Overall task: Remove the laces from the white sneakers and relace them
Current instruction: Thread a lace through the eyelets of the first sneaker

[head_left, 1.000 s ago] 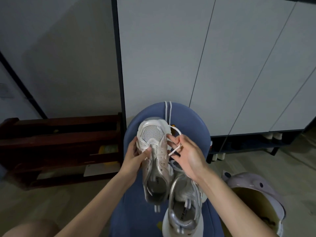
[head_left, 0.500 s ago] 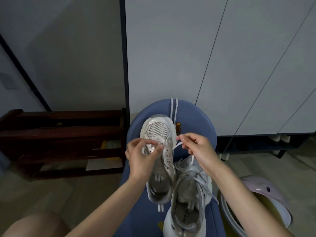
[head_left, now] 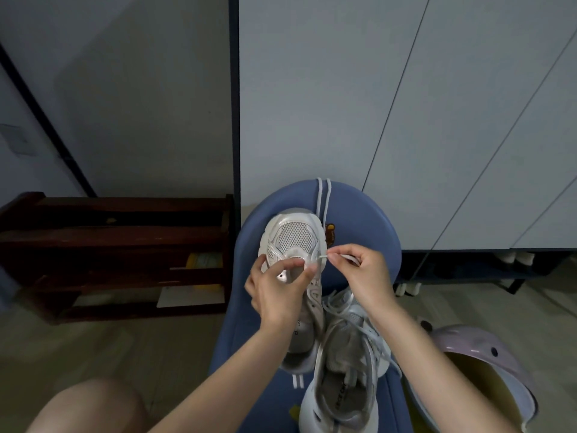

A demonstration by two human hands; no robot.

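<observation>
Head view: insole print [head_left: 341, 396] illegible.

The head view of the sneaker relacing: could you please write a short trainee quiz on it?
1. True or false: the right hand pinches a lace end.
2. Which sneaker does the left hand hold? A) the left sneaker B) the right sneaker
3. Fill in: both sneakers lie on a ___ seat.

Key: 1 true; 2 A; 3 blue.
</observation>
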